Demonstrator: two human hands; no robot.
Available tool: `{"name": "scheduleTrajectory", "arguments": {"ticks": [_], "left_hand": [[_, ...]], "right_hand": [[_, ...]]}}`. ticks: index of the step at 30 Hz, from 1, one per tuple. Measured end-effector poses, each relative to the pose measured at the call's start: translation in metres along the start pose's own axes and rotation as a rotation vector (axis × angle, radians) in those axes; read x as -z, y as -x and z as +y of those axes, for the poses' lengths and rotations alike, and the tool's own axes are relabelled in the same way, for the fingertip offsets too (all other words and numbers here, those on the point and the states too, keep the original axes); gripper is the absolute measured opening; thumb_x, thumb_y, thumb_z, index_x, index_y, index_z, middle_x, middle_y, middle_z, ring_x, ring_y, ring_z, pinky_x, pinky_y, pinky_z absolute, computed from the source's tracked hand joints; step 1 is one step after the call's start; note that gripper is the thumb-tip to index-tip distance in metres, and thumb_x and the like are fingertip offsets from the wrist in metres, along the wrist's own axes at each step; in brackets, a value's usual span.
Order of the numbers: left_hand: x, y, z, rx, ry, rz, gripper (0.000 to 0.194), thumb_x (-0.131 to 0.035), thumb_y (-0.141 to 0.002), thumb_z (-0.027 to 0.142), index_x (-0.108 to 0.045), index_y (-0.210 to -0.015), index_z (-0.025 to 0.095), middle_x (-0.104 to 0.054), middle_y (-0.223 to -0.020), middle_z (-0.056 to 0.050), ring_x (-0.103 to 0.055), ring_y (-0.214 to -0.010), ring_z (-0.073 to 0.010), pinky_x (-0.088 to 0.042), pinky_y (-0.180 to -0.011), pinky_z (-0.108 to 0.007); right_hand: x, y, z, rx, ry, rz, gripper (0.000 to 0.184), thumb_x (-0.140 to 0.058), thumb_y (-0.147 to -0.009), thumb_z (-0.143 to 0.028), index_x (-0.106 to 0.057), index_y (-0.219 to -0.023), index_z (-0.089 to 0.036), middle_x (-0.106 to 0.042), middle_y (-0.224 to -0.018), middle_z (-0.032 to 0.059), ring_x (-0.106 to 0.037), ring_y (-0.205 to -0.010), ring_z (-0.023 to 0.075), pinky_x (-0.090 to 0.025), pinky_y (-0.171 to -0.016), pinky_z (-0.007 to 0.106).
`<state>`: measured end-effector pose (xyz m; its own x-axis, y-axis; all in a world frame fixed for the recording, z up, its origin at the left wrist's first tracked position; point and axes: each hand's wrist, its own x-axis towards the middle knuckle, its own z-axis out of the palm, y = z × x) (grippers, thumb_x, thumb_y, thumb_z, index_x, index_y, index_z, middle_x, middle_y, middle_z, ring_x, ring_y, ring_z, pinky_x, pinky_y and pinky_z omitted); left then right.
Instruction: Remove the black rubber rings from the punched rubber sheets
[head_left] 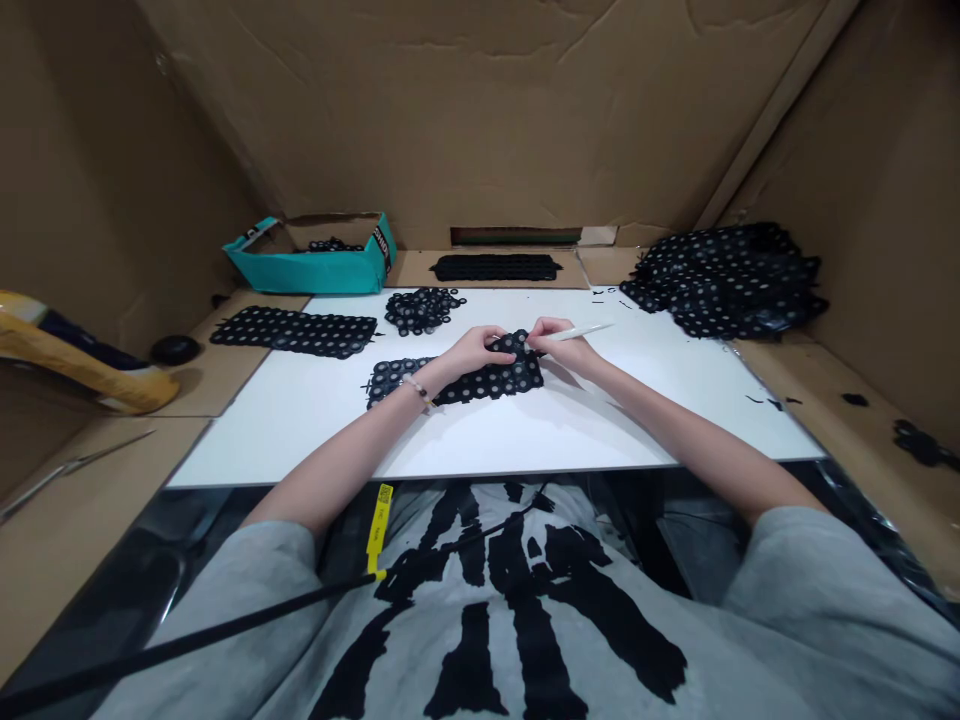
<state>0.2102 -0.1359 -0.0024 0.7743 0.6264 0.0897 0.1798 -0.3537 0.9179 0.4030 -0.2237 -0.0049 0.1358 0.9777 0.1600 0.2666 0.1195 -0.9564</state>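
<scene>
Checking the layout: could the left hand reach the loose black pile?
Probably yes: the left hand sits close to the loose black pile, nothing between them, though it is holding the perforated black sheet.

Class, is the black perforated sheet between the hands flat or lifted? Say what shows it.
Partly lifted: the black perforated sheet lies on the white board, but one end rises between the left hand and right hand.
</scene>
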Motion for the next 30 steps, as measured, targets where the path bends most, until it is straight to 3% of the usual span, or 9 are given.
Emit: {"name": "scheduleTrajectory", "arguments": {"ticks": [5,11,14,18,23,26,30], "left_hand": [[0.000,-0.002,-0.004,0.021,0.054,0.002,0.059,-0.086,-0.063,0.038,-0.071,-0.114,0.014,-0.073,-0.120,-0.011,-0.063,-0.114,-0.0280,-0.042,-0.104,-0.040],[0.000,-0.001,-0.003,0.005,0.096,-0.030,0.068,-0.086,-0.064,0.034,-0.070,-0.126,0.015,-0.069,-0.133,-0.012,-0.060,-0.123,-0.0313,-0.042,-0.109,-0.043],[-0.001,0.000,-0.004,0.050,0.095,0.007,0.072,-0.084,-0.066,0.030,-0.067,-0.133,0.015,-0.072,-0.125,-0.011,-0.064,-0.114,-0.0292,-0.046,-0.102,-0.041],[-0.002,-0.001,-0.006,0.111,0.113,0.036,0.080,-0.085,-0.064,0.027,-0.062,-0.139,0.012,-0.076,-0.097,-0.007,-0.066,-0.089,-0.0231,-0.049,-0.087,-0.036],[0.001,0.001,-0.005,0.126,0.098,0.024,0.081,-0.084,-0.065,0.029,-0.060,-0.141,0.013,-0.060,-0.067,0.004,-0.056,-0.067,-0.0164,-0.046,-0.073,-0.032],[0.005,0.002,-0.002,0.106,0.054,-0.003,0.081,-0.083,-0.069,0.034,-0.058,-0.144,0.016,-0.060,-0.068,0.003,-0.056,-0.069,-0.0173,-0.046,-0.075,-0.032],[0.009,-0.001,-0.005,0.035,-0.107,0.017,0.068,-0.083,-0.067,0.038,-0.068,-0.130,0.016,-0.073,-0.094,-0.006,-0.064,-0.092,-0.0246,-0.047,-0.089,-0.035]], "right_hand": [[0.004,-0.002,0.001,-0.007,0.019,-0.020,0.012,-0.066,-0.066,-0.031,-0.060,-0.064,-0.020,-0.063,-0.067,0.0000,-0.056,-0.068,0.0163,-0.043,-0.066,0.028],[0.001,0.001,-0.001,0.023,0.074,-0.016,0.014,-0.065,-0.068,-0.032,-0.059,-0.062,-0.021,-0.059,-0.064,-0.0003,-0.051,-0.064,0.0156,-0.041,-0.063,0.029],[0.000,0.003,-0.002,0.013,0.110,-0.023,0.014,-0.064,-0.070,-0.033,-0.060,-0.064,-0.021,-0.060,-0.064,0.0000,-0.051,-0.063,0.0157,-0.040,-0.060,0.029],[-0.003,0.007,-0.004,0.070,0.240,-0.055,0.013,-0.060,-0.074,-0.032,-0.061,-0.067,-0.021,-0.063,-0.065,0.0003,-0.053,-0.064,0.0166,-0.038,-0.060,0.029],[-0.013,0.012,-0.009,0.143,0.377,0.001,0.014,-0.056,-0.078,-0.031,-0.058,-0.068,-0.021,-0.065,-0.068,0.0013,-0.056,-0.068,0.0177,-0.038,-0.063,0.030],[-0.013,0.011,-0.009,0.164,0.363,0.016,0.014,-0.056,-0.079,-0.032,-0.059,-0.069,-0.022,-0.065,-0.070,0.0013,-0.055,-0.068,0.0176,-0.038,-0.063,0.030],[-0.002,0.005,-0.003,0.100,0.273,-0.009,0.013,-0.061,-0.074,-0.031,-0.061,-0.065,-0.021,-0.065,-0.068,0.0009,-0.055,-0.069,0.0175,-0.040,-0.064,0.030]]}}
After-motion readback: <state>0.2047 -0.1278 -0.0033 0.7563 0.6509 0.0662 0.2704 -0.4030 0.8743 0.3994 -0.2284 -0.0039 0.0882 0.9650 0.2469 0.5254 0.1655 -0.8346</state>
